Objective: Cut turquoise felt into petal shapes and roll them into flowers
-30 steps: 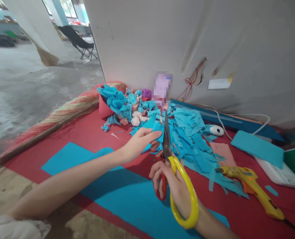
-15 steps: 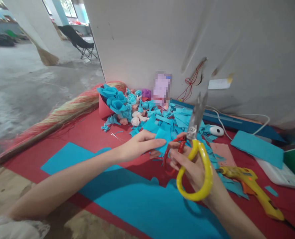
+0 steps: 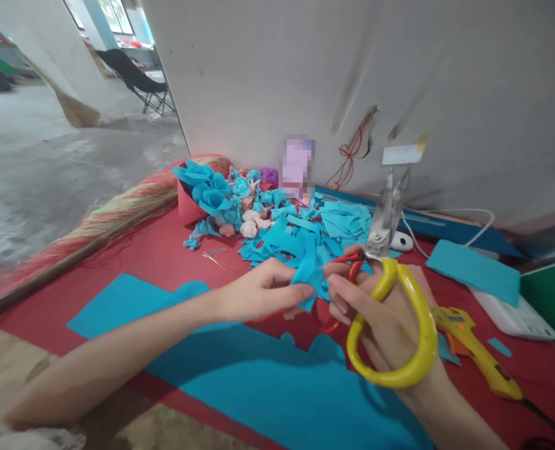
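My left hand (image 3: 275, 287) pinches a small blue paper piece (image 3: 309, 274) between thumb and fingers. The piece is curved and its lower end hangs below the thumb. Scissors (image 3: 379, 240) with one yellow and one red handle hang on my right hand (image 3: 390, 319), blades pointing up and away, slightly apart. The fingertips of that hand are at the right edge of the blue piece; whether they grip it is hard to see. Below both hands lies a large blue sheet (image 3: 268, 387) with scalloped cut-outs along its far edge.
Blue scraps (image 3: 282, 240) are heaped behind my hands. Farther back are paper flowers (image 3: 240, 187) and a red cone (image 3: 188, 203) of blue petals. A yellow glue gun (image 3: 474, 350), a blue pad (image 3: 477, 269) and a white mouse-like object (image 3: 402, 241) lie right. A broom (image 3: 99, 231) borders the left.
The blue piece has gone from fairly flat to curved. My right hand has moved a little right with the scissors, whose blades now show apart. The view has shifted slightly.
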The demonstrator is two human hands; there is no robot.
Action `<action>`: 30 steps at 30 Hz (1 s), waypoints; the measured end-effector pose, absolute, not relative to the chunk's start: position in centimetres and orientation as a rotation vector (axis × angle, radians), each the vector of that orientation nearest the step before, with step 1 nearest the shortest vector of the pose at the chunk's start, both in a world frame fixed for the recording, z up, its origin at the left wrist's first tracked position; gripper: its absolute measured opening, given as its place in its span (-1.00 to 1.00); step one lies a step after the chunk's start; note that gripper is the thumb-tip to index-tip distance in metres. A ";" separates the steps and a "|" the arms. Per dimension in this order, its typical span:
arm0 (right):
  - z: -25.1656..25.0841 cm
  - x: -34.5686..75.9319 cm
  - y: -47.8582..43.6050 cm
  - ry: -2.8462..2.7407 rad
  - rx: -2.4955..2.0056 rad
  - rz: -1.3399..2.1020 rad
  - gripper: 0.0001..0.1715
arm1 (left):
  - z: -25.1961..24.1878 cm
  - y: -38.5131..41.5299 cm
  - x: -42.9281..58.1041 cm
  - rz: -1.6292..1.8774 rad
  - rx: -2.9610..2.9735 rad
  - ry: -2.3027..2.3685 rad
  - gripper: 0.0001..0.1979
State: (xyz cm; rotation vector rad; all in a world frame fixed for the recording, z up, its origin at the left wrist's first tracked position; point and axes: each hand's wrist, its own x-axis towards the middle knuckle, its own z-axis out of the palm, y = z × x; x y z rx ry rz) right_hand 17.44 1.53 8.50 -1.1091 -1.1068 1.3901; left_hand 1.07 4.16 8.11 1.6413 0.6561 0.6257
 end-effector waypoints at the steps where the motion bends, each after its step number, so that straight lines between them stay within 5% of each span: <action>1: 8.5 17.4 1.5 -1.087 -1.121 1.399 -0.77 | 8.0 4.2 1.0 0.595 1.662 0.626 -0.66; 4: 8.6 17.3 1.4 -1.021 -1.119 1.409 -0.61 | 7.7 4.1 1.1 0.588 1.732 0.590 -0.66; 16: 8.9 17.3 1.1 -0.976 -1.048 1.301 -0.84 | 7.8 3.2 2.3 0.782 1.809 0.609 -0.83; 24: 8.9 17.4 1.4 -1.154 -1.115 1.203 -0.72 | 7.5 3.3 2.2 0.866 1.824 0.725 -0.71; 30: 9.0 17.5 2.0 -1.036 -1.164 1.214 -0.84 | 7.7 3.6 2.1 0.890 1.715 0.864 -0.67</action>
